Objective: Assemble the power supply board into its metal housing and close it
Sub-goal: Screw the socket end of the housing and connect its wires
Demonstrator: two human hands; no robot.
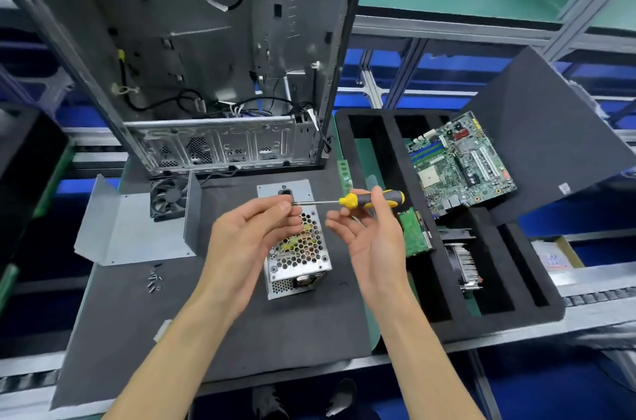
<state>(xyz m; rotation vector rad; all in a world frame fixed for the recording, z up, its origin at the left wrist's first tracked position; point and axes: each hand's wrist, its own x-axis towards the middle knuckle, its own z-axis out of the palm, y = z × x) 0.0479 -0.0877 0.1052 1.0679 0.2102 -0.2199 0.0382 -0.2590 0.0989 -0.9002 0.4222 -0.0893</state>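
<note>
The right hand (pixel 370 230) holds a screwdriver (pixel 347 201) by its yellow-and-black handle, its other fingers loosely spread, while the left hand (pixel 253 230) pinches the shaft's tip (whether a screw sits there I cannot tell). Beneath both hands the metal power supply box (pixel 296 258) lies on the grey mat (pixel 137 333), with its loose cover (pixel 137 230) and small screws (pixel 154 279) to the left.

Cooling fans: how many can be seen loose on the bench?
1: a black fan stands on the grey mat, behind the bent metal cover. Others may be hidden.
</note>
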